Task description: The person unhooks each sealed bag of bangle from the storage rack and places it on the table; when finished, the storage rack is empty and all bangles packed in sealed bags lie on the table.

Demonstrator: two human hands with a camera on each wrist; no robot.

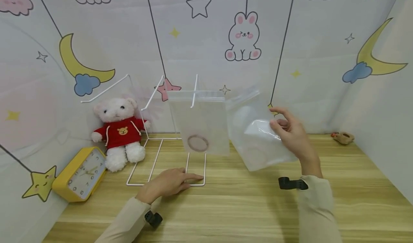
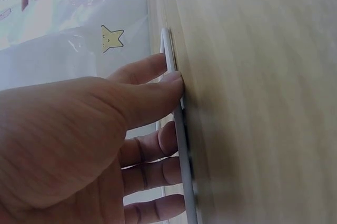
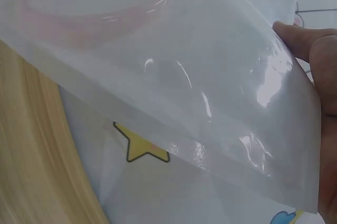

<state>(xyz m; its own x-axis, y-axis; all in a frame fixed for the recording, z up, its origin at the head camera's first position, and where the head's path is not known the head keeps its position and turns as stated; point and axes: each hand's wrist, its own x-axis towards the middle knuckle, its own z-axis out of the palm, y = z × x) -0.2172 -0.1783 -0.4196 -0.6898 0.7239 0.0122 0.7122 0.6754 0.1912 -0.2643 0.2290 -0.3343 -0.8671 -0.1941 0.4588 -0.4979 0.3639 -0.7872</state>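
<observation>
Head view, held bag (image 1: 255,135): it is held up to the right of the rack (image 1: 204,167), its left edge against or just beside the hung bag (image 1: 203,121); touching cannot be told.
Head view, long axis: the held bag is tilted, its top leaned toward the rack, its bottom swung away to the right.
Head view, hung bag: it seems to be borne by the rack's right-hand prong (image 1: 194,97), nearly upright; how it is caught there cannot be told.
Head view, right hand (image 1: 295,139): it is the nearer hand; the bag edge away from the rack appears to be pinched by thumb and a bent finger, the index finger being stretched out.
Head view, left hand (image 1: 169,182): it is laid at the rack's front right corner, below both bags.
Head view, deciding relation: the held bag's slant and sideways offset from the rack are judged to matter most.
Left wrist view, rail (image 2: 181,145): the rack's front rail is pinched between thumb and fingers.
Right wrist view, ring (image 3: 84,27): it is seen pinkish in the held bag, inside or printed being unclear.
Right wrist view, grip: it is partly hidden behind the held bag.
</observation>
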